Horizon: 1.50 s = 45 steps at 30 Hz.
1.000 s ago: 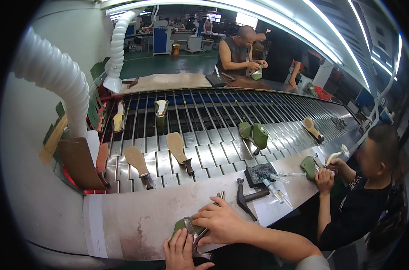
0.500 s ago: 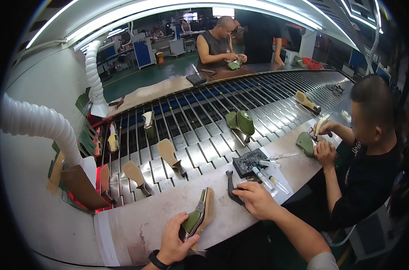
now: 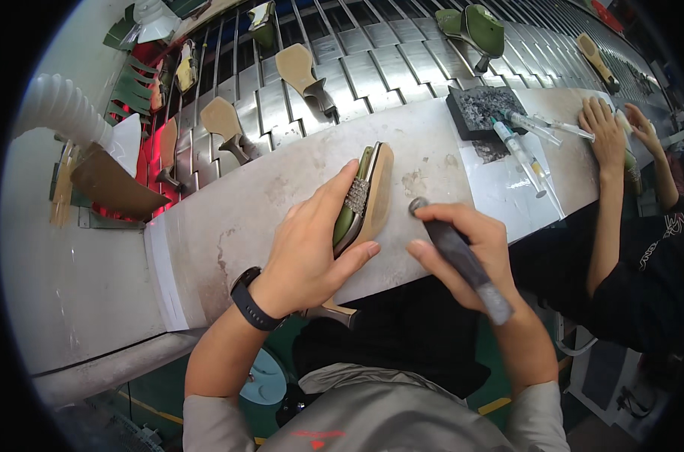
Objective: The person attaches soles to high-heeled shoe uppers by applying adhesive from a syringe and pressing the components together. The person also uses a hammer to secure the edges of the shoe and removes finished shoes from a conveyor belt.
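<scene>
At the left of my distant view, a white ribbed hose (image 3: 63, 113) ends near a curved brown sheet (image 3: 112, 184). To the right of these, a tan sole with a heel (image 3: 219, 118) lies on the metal conveyor (image 3: 387, 68), behind the table (image 3: 206, 226). Next I find the left hand (image 3: 300, 252), whose grip is closed on the shoe (image 3: 377, 197): the fingers rest along its green upper and the thumb reaches to the sole side. This shoe is near the front edge of the table, on its side; its long axis runs away from the person, leaning a little to the right, with its underside turned right. This facing matters the most, I judge, because the hammer (image 3: 455, 252) is on exactly that side, apart from the shoe, its round end toward it. The right hand (image 3: 498, 256) has its grip wrapped on the hammer, slightly blurred; the left hand is nearer to the shoe. Farther right, I see syringes (image 3: 519, 154) near a dark block (image 3: 473, 124), then a co-worker's hand (image 3: 604, 139).
</scene>
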### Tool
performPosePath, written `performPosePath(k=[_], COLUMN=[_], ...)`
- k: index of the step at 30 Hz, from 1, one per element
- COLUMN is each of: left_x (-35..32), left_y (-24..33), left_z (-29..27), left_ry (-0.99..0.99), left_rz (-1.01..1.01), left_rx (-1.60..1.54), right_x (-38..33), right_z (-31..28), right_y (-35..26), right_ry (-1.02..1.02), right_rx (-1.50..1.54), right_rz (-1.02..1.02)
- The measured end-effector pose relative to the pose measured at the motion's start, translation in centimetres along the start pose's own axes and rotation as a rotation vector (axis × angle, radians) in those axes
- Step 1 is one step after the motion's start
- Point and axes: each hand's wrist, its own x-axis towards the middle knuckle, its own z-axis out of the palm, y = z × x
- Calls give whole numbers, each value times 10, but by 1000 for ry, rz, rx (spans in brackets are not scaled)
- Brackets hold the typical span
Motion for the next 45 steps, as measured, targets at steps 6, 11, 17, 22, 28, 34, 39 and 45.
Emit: performPosePath(k=[6, 11, 17, 22, 28, 34, 39, 45], left_x=[-5, -7, -1, -1, -5, -6, -8, -12], left_y=[4, 2, 0, -1, -5, -6, -3, -8], left_z=[2, -1, -3, -6, -7, -7, -11, -10], left_ry=[-49, -21, -37, -56, -32, -11, 8, 26], left_rz=[-29, -28, 114, 110, 95, 82, 53, 89], left_rx=[3, -7, 58, 89, 48, 7, 16, 15], right_x=[0, 12, -26, -2, 36, 63, 98, 101], right_z=[5, 3, 56, 31, 7, -1, 5, 9], right_y=[-6, -10, 3, -9, -27, -30, -37, -29], right_ry=[82, 107, 257, 51, -147, -188, -100, -81], right_rx=[454, 700, 895, 484, 354, 260, 308, 366], right_rz=[-46, 136, 204, 0, 45, 78, 270, 267])
